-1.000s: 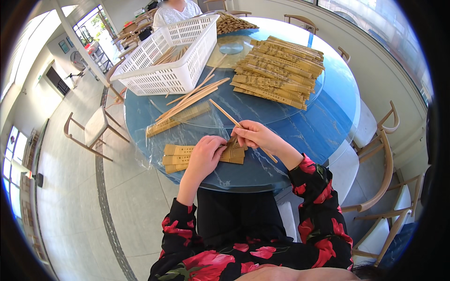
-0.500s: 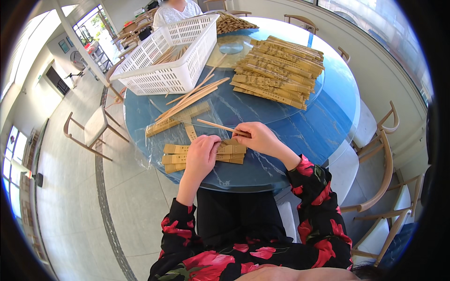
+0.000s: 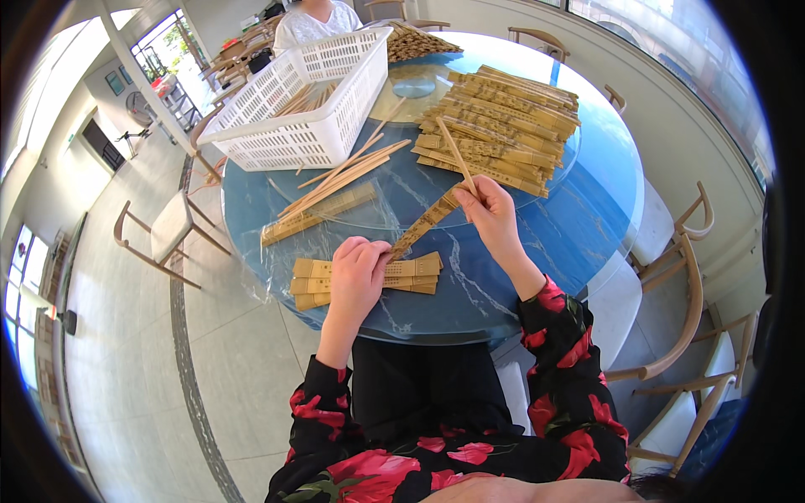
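Note:
A tan printed paper chopstick sleeve point(image 3: 426, 228) stretches diagonally between my hands. My left hand point(image 3: 359, 270) pinches its lower end, just above a small stack of flat sleeves point(image 3: 412, 270) at the table's near edge. Farther up and to the right, my right hand point(image 3: 490, 210) is closed on wooden chopsticks point(image 3: 455, 152) at the sleeve's upper end; how many chopsticks is hard to tell. How far they reach into the sleeve is hidden by the fingers. Loose chopsticks point(image 3: 348, 176) lie beyond my left hand, beside a bundle of sleeves point(image 3: 323, 213) on clear plastic wrap.
A white slotted basket point(image 3: 289, 134) with chopsticks stands at the far left of the round blue marbled table point(image 3: 478, 293). A large pile of tan sleeves point(image 3: 503, 126) lies at the right, another pile point(image 3: 415, 42) farther back. A person point(image 3: 314, 25) sits opposite. Wooden chairs point(image 3: 168, 226) surround the table.
My right hand has moved up and right, and its chopsticks have swung from nearly level to steeply tilted. The sleeve now spans both hands. My left hand has barely moved.

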{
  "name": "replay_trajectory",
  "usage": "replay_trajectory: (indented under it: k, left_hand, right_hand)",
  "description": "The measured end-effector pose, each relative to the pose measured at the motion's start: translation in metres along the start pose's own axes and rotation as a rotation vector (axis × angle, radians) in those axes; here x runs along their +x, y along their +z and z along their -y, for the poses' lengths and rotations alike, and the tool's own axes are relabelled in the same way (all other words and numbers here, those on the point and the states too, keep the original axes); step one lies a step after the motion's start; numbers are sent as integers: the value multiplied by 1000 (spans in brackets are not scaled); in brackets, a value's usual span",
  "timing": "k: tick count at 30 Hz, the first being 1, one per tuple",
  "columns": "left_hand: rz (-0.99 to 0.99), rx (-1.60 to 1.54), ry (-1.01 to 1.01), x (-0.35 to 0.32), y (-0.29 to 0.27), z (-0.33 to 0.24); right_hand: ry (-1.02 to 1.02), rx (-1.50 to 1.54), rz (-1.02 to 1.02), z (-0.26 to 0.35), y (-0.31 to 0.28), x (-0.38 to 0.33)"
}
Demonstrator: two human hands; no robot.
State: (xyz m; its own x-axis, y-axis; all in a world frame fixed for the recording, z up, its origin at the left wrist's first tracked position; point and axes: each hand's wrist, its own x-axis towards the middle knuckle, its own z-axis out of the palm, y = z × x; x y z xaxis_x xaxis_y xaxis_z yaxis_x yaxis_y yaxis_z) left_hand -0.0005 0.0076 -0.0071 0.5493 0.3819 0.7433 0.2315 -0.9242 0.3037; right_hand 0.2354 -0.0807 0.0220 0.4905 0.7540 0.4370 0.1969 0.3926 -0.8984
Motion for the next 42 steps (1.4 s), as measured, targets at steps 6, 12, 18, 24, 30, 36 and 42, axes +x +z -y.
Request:
replay_trajectory:
  k: [6,12,18,24,30,36,42]
  left_hand:
    - [38,-156,-202,1,-3,-4]
    - [-205,-1147,-679,-18,-5,18]
    - [-169,-1500,-806,-32,3,3]
    - [-158,-1392,-862,-36,5,-10]
    - [-154,-1382,-845,-38,7,-11]
    - [-178,-1339,-860,-35,6,-18]
    - [40,-1268,-764,-33,11,-20]
  right_hand:
    - [179,295,-11,7,-11,4]
    - [431,429,433,2,-13,4]
    - [551,234,649,10,4,-6]
    - [546,161,645,14,9,-12]
    - [580,56,652,25,12,-12]
    - [556,-12,610,22,12,-12]
    - [498,-46,726,11,11,-15]
